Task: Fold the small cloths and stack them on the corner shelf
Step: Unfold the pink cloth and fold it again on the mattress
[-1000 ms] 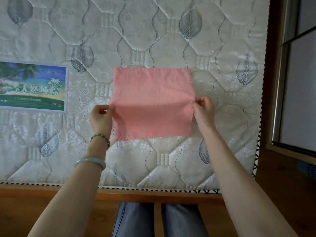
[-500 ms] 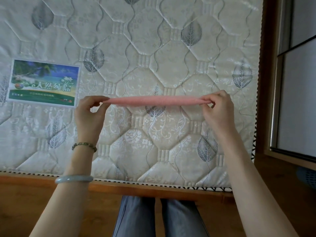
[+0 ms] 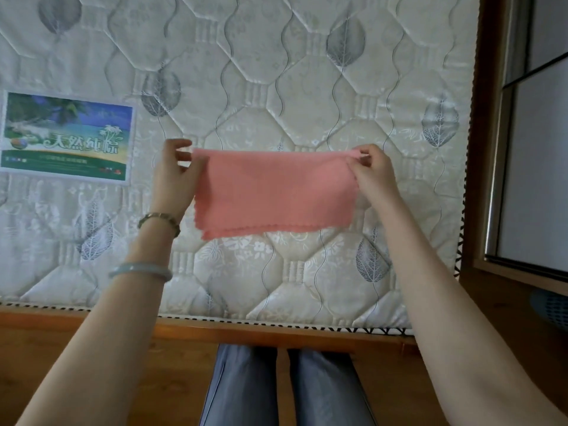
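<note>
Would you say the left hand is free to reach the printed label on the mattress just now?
Probably not yet: the left hand pinches a top corner of the folded pink cloth. The printed label lies close beside it with nothing between, so letting go would likely suffice.

Pink cloth point(image 3: 273, 192): matt, fine-napped fabric, scalloped edges. Mattress point(image 3: 276, 72): quilted, satin-sheen fabric. Label point(image 3: 66, 135): glossy print. Bed frame point(image 3: 276, 332): smooth varnished wood.
</note>
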Demonstrator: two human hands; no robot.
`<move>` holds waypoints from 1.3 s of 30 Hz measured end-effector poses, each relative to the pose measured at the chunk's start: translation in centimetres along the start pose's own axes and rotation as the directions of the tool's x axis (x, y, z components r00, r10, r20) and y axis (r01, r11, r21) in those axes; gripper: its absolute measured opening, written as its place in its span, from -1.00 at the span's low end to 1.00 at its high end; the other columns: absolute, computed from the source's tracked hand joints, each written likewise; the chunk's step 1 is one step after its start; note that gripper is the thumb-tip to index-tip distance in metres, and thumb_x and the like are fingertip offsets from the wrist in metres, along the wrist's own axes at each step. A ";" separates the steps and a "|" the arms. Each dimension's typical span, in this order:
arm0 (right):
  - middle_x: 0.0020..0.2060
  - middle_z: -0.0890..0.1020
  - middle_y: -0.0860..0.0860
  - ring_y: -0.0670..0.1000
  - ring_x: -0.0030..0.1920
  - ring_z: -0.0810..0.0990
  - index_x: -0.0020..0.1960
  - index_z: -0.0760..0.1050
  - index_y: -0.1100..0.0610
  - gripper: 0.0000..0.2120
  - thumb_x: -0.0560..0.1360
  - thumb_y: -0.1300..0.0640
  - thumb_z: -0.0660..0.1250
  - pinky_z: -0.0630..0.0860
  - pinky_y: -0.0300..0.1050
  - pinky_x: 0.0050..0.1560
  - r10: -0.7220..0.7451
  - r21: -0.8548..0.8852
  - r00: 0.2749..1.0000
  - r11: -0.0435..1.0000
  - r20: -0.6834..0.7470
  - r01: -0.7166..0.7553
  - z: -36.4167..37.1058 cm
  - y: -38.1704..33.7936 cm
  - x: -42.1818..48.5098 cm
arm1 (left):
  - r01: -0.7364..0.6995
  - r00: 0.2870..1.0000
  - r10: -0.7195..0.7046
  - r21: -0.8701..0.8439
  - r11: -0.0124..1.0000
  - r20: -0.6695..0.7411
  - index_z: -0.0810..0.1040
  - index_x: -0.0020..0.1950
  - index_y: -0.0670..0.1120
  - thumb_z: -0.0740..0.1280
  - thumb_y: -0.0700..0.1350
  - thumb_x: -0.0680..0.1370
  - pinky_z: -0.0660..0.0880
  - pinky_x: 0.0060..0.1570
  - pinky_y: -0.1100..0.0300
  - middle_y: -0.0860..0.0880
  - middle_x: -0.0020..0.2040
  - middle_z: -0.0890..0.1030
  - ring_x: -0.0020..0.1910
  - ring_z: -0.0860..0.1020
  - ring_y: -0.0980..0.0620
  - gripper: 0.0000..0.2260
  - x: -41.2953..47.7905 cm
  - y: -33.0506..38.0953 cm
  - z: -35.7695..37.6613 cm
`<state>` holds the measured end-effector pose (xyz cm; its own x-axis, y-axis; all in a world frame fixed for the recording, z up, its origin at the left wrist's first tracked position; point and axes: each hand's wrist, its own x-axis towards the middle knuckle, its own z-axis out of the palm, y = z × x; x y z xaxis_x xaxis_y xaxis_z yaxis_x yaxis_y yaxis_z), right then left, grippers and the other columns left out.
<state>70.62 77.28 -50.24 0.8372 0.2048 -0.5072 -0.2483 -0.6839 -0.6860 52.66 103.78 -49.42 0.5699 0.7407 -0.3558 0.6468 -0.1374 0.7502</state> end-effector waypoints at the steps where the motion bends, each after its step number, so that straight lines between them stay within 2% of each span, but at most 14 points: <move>1: -0.04 0.57 -0.04 0.00 -0.03 0.57 0.16 0.45 0.04 -0.78 0.51 0.14 0.26 0.54 0.02 0.08 0.018 -0.018 0.999 1.000 -0.032 -0.019 0.8 0.7 0.8 | 0.048 0.998 -0.049 0.030 0.998 0.025 0.37 0.30 -0.06 0.31 -0.03 0.55 0.50 -0.08 0.17 -0.01 0.08 0.55 -0.09 0.54 0.08 -0.65 0.7 -0.7 1.0; 3: 0.16 0.53 0.08 0.06 0.15 0.54 0.32 0.37 0.13 -0.62 0.51 0.17 0.28 0.49 0.02 0.20 0.049 -0.088 0.996 0.995 -0.076 -0.056 1.8 2.3 1.9 | 0.133 0.989 -0.140 0.121 0.984 0.055 0.29 0.39 -0.11 0.32 -0.04 0.55 0.47 0.01 0.10 -0.09 0.21 0.53 0.00 0.53 0.00 -0.55 1.5 -2.3 2.6; 5: 0.20 0.51 0.13 0.09 0.17 0.52 0.32 0.37 0.19 -0.59 0.49 0.18 0.33 0.48 -0.04 0.17 0.086 -0.146 0.990 0.984 -0.108 -0.101 2.0 4.0 2.2 | 0.203 0.975 -0.215 0.185 0.962 0.050 0.28 0.40 -0.13 0.34 -0.07 0.54 0.44 0.04 0.10 -0.12 0.26 0.50 0.09 0.53 -0.05 -0.52 1.2 -3.7 3.4; 7: 0.10 0.56 0.13 0.09 0.07 0.56 0.19 0.44 0.22 -0.69 0.47 0.19 0.36 0.46 -0.13 0.00 0.117 -0.165 0.985 0.977 -0.129 -0.138 2.0 5.3 1.5 | 0.210 0.975 -0.222 0.225 0.952 0.028 0.33 0.36 -0.15 0.37 -0.08 0.52 0.44 0.01 0.12 -0.12 0.26 0.48 0.11 0.54 -0.07 -0.55 0.4 -4.8 3.9; 9: -0.05 0.61 0.09 0.05 -0.08 0.58 0.01 0.52 0.22 -0.83 0.44 0.22 0.38 0.43 -0.21 -0.12 0.098 -0.186 0.989 0.976 -0.110 -0.117 2.3 6.0 0.3 | 0.161 0.983 -0.178 0.280 0.946 0.035 0.40 0.26 -0.14 0.39 -0.08 0.50 0.47 -0.02 0.13 -0.10 0.20 0.48 0.03 0.55 -0.04 -0.62 -0.6 -5.7 4.2; 12: -0.26 0.55 -0.04 -0.10 -0.28 0.50 -0.13 0.52 0.15 -0.90 0.40 0.26 0.42 0.34 -0.39 -0.30 0.031 -0.200 0.998 0.980 0.059 -0.019 3.7 6.2 -2.0 | 0.108 0.989 -0.134 0.312 0.944 0.066 0.49 0.10 -0.11 0.40 -0.11 0.47 0.52 0.00 0.09 -0.05 0.09 0.47 -0.07 0.52 0.00 -0.76 -2.1 -6.6 4.9; 15: -0.23 0.50 -0.05 -0.05 -0.22 0.48 -0.14 0.53 0.13 -0.87 0.37 0.30 0.42 0.31 -0.27 -0.23 -0.062 -0.339 0.970 0.930 0.235 0.142 5.7 7.3 -3.5 | -0.033 0.974 -0.052 0.365 0.930 0.222 0.53 -0.05 -0.08 0.47 -0.08 0.42 0.49 0.01 0.11 0.02 -0.02 0.46 -0.05 0.47 0.02 -0.81 -3.1 -7.5 5.3; 18: -0.10 0.46 0.01 -0.04 -0.14 0.42 -0.07 0.56 0.18 -0.87 0.39 0.31 0.39 0.26 -0.24 -0.15 -0.137 -0.489 0.961 0.838 0.241 0.242 6.5 8.7 -3.9 | -0.227 0.920 0.052 0.421 0.878 0.388 0.56 -0.09 -0.09 0.51 -0.13 0.38 0.43 0.00 0.14 0.05 -0.08 0.47 -0.03 0.42 0.01 -0.81 -3.3 -8.7 5.3; 22: -0.08 0.51 0.06 -0.04 -0.13 0.43 -0.06 0.57 0.21 -0.88 0.41 0.31 0.39 0.32 -0.21 -0.15 -0.201 -0.496 0.956 0.821 0.214 0.284 6.6 9.3 -3.5 | -0.305 0.917 0.127 0.462 0.833 0.377 0.58 -0.03 -0.15 0.41 -0.25 0.44 0.48 -0.06 0.01 -0.07 -0.05 0.57 0.00 0.48 -0.11 -0.87 -2.4 -9.2 4.9; 26: -0.16 0.51 0.03 0.05 -0.18 0.55 -0.12 0.58 0.16 -0.91 0.38 0.23 0.45 0.54 0.05 -0.07 -0.207 -0.390 0.954 0.878 0.214 0.278 6.3 9.9 -2.8 | -0.358 0.904 0.176 0.462 0.812 0.390 0.59 -0.01 -0.15 0.42 -0.22 0.44 0.48 -0.07 0.02 -0.08 -0.07 0.59 -0.04 0.49 -0.12 -0.85 -1.9 -9.4 4.7; 30: -0.15 0.59 0.06 0.01 -0.18 0.55 -0.11 0.62 0.17 -0.90 0.38 0.23 0.45 0.54 0.04 -0.04 -0.263 -0.416 0.943 0.849 0.205 0.327 5.8 9.6 -2.6 | -0.361 0.900 0.184 0.436 0.824 0.396 0.61 -0.01 -0.10 0.48 -0.10 0.43 0.44 -0.06 0.12 -0.01 -0.07 0.58 -0.05 0.46 -0.03 -0.82 -1.8 -9.7 4.5; 33: -0.12 0.56 0.07 0.08 -0.12 0.57 -0.07 0.60 0.16 -0.84 0.36 0.26 0.45 0.54 0.06 -0.08 -0.299 -0.516 0.931 0.775 0.210 0.365 6.0 9.7 -2.7 | -0.377 0.905 0.218 0.448 0.811 0.366 0.63 -0.03 -0.13 0.44 -0.20 0.44 0.47 -0.04 0.08 -0.06 -0.09 0.61 -0.05 0.51 -0.10 -0.87 -1.9 -9.5 4.5; 36: -0.16 0.55 0.08 0.09 -0.18 0.56 -0.12 0.61 0.17 -0.91 0.38 0.25 0.43 0.55 0.08 -0.16 -0.321 -0.531 0.933 0.768 0.165 0.358 6.1 9.8 -2.6 | -0.407 0.899 0.258 0.456 0.791 0.354 0.64 -0.07 -0.16 0.39 -0.26 0.44 0.45 -0.04 0.10 -0.09 -0.13 0.62 -0.08 0.53 -0.14 -0.91 -1.8 -9.2 4.5; 39: -0.18 0.56 0.11 0.10 -0.18 0.55 -0.14 0.62 0.22 -0.94 0.40 0.26 0.41 0.51 -0.06 -0.19 -0.353 -0.518 0.928 0.775 0.120 0.362 5.7 9.4 -2.5 | -0.431 0.893 0.295 0.455 0.779 0.340 0.65 -0.09 -0.16 0.40 -0.24 0.45 0.45 -0.08 0.13 -0.07 -0.15 0.63 -0.09 0.52 -0.12 -0.92 -1.9 -9.1 4.1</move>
<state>63.40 74.33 -58.36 0.8057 0.5159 -0.2910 0.3634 -0.8185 -0.4450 47.76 100.89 -57.86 0.8721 0.3972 -0.2858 0.4891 -0.7255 0.4843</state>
